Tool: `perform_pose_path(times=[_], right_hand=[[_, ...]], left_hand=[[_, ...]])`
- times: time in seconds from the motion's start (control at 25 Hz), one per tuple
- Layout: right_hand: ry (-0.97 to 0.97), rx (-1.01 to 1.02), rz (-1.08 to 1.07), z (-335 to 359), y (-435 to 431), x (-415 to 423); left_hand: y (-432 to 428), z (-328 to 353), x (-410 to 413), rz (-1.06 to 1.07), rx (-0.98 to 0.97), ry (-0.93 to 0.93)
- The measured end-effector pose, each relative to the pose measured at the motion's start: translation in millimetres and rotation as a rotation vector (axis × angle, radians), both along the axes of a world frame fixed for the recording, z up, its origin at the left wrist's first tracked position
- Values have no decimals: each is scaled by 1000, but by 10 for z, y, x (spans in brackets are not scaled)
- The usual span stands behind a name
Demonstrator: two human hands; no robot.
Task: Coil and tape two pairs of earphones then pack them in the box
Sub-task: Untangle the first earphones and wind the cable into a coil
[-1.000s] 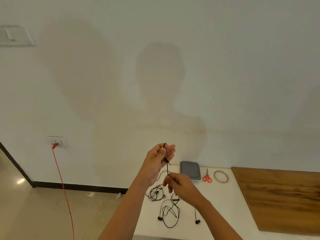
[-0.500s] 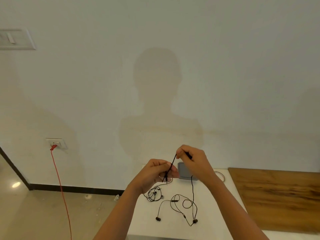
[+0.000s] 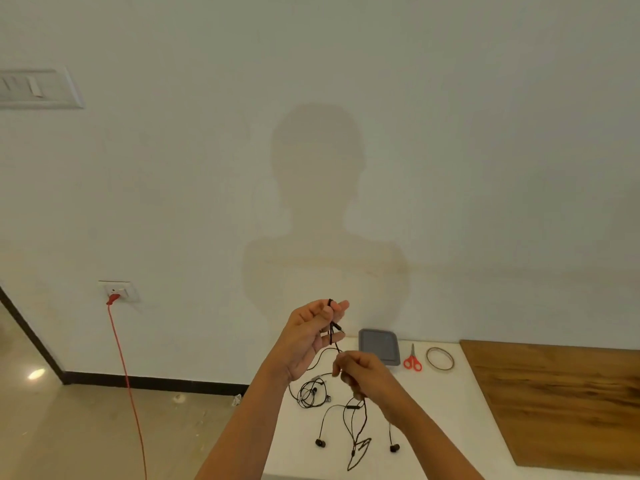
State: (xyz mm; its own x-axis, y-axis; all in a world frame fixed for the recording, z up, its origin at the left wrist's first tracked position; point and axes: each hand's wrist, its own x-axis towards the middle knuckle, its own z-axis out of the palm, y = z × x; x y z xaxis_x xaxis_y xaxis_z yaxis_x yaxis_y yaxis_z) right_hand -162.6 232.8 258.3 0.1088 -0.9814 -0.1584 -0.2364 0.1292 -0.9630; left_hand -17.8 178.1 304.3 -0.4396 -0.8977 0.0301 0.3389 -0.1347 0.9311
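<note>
black thin earphone cable [image 3: 354, 415] is winding round the raised left hand [image 3: 313, 336], pinching loops, while the right hand [image 3: 362, 375] is gripping and feeding slack.

Red cord [image 3: 126, 375] plugged in wall socket [image 3: 117, 291], switch panel [image 3: 36, 89] upper left, wood board [image 3: 561, 403] on white table [image 3: 450, 420]

No legible text or labels anywhere.

White table [image 3: 450, 410] holds earphones [image 3: 311, 393], box [image 3: 379, 346], scissors [image 3: 412, 360], tape [image 3: 440, 359].
</note>
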Motion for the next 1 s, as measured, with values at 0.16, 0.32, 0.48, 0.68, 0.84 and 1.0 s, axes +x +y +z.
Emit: perform_pose_path(times=[0.16, 0.32, 0.48, 0.68, 0.84, 1.0], right_hand=[[224, -202, -12, 191, 195, -31], [239, -382, -38, 576, 139, -131], [280, -459, -94, 739, -250, -288], [76, -127, -53, 170, -348, -322], [35, -40, 61, -36, 104, -58], [39, -178, -2, 325, 198, -81]], left_hand=[[-63, -107, 53, 51, -77, -251], [9, -158, 67, -78, -53, -282], [155, -116, -30, -203, -12, -255], [145, 87, -86, -142, 65, 72], [-31, -16, -134, -15, 28, 3], [-61, -193, -91, 13, -102, -293]])
